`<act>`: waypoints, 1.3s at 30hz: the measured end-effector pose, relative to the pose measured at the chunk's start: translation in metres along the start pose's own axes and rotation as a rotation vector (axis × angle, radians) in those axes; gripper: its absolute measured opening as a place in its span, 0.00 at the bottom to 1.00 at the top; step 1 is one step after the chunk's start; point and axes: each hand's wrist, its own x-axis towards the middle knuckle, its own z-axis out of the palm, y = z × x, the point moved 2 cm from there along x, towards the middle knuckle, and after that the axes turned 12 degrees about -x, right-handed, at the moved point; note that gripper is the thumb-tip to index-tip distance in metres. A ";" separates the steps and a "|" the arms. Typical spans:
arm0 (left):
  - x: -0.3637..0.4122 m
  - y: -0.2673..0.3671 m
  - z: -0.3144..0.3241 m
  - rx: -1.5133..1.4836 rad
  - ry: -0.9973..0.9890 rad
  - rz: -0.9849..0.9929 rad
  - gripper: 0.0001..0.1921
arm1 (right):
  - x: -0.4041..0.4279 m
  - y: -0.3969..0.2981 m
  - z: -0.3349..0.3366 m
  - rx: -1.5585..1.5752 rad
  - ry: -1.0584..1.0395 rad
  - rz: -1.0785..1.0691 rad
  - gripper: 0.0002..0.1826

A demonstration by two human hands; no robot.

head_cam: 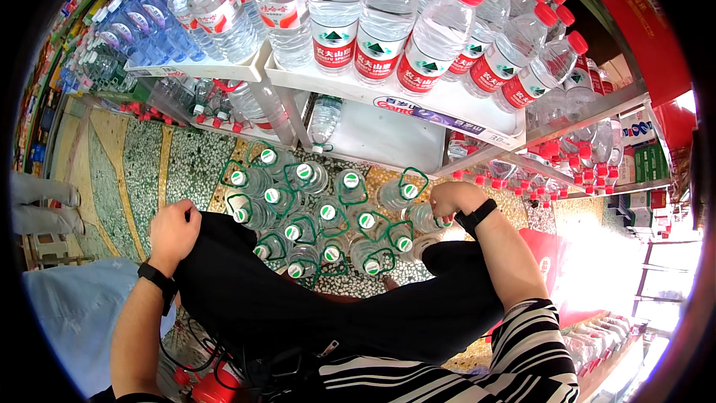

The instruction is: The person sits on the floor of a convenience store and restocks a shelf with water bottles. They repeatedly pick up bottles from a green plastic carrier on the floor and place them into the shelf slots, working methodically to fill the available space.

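Several large clear plastic water bottles (351, 184) with white-and-green caps and green carry handles stand grouped on the floor before me. My left hand (175, 229) rests on my left knee, fingers curled down, to the left of the group; no object shows in it. Over the group's right edge hangs my right hand (456, 200), its fingers bent down beside a bottle (424, 217) with a green handle. Its fingertips are partly hidden, so its hold on that bottle's handle is unclear. One similar bottle (325, 117) lies on the lower shelf (386, 134).
Red-capped water bottles (377, 39) crowd the upper shelf, with blue bottles (154, 28) at left. More red-capped bottles (526, 179) lie on the lower right shelf. A person's legs (45, 204) are at far left, beside light blue cloth (84, 313). A red box (537, 252) stands right.
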 end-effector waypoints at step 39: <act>0.032 -0.030 -0.013 -0.303 -0.036 0.129 0.07 | 0.252 -0.156 -0.142 0.427 0.081 0.080 0.37</act>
